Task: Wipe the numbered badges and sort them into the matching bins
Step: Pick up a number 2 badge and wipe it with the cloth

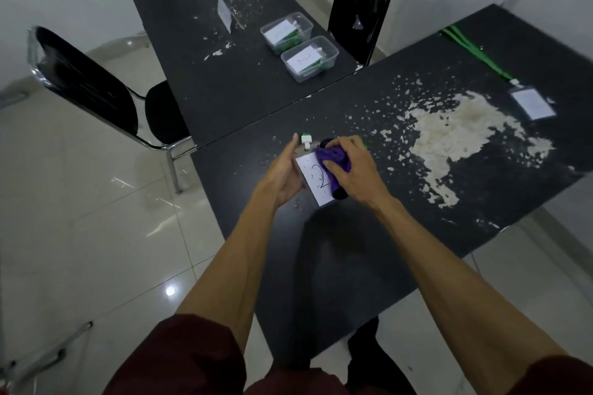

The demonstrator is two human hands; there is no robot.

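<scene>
Left hand (282, 175) grips the numbered badge (313, 181) marked 2 at centre, steadying it while right hand (353, 167), clamped on a purple cloth (333, 157), rubs its face. Matching bin (330, 53) sits at twelve o'clock.

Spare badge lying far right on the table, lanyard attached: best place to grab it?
Take the badge by its clip, where the green lanyard joins, coming from above. The holder lies flat on the table, so its edges offer little to pinch; the clip probably stands proud.
</scene>
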